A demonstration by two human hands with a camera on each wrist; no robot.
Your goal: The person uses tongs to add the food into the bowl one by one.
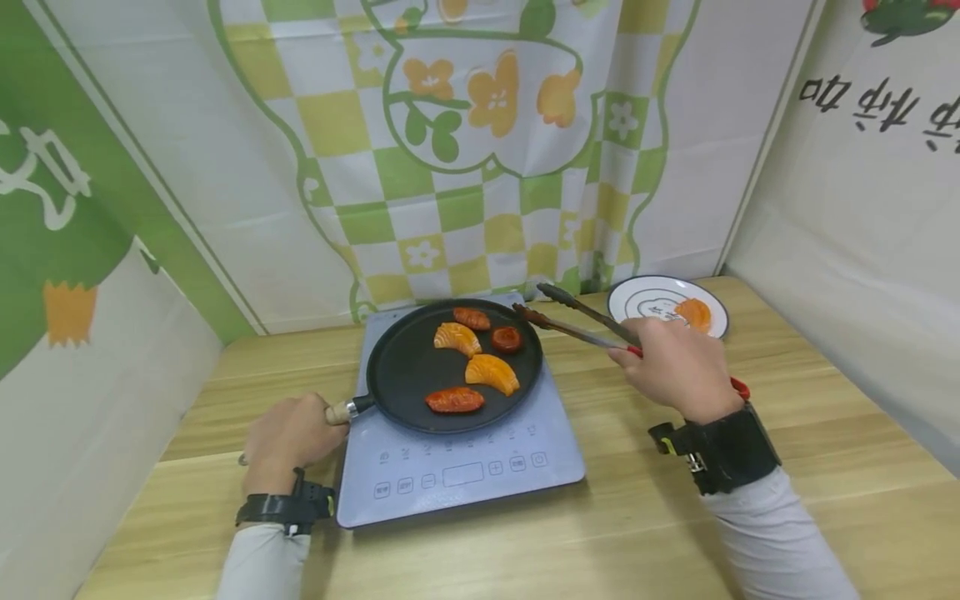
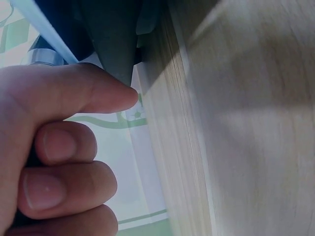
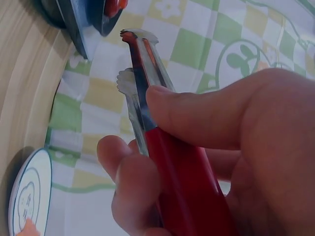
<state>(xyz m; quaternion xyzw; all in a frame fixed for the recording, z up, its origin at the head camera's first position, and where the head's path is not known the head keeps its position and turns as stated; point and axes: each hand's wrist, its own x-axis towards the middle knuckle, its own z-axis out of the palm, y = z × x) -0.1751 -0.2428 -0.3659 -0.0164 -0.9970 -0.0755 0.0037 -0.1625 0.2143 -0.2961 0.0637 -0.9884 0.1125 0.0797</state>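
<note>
My left hand (image 1: 292, 437) grips the pale wooden handle (image 1: 339, 414) of a flat black frying pan (image 1: 401, 367). In the pan lie two orange, ridged, curved food pieces (image 1: 491, 373), two reddish oblong pieces (image 1: 454, 400) and a round dark-red one (image 1: 506, 338). The left wrist view shows curled fingers (image 2: 69, 189) below the cooktop's edge. My right hand (image 1: 678, 367) holds metal tongs (image 1: 577, 331) by their red handle (image 3: 182, 182). The tongs' tips stand apart with nothing between them, near the pan's right rim.
Beneath the pan is a pale induction cooktop (image 1: 457, 492) with a touch panel. To the back right, a white dark-rimmed plate (image 1: 621, 302) bears an orange piece (image 1: 693, 315). A checked curtain (image 1: 465, 217) hangs behind the wooden table (image 1: 637, 533), with printed panels at both sides.
</note>
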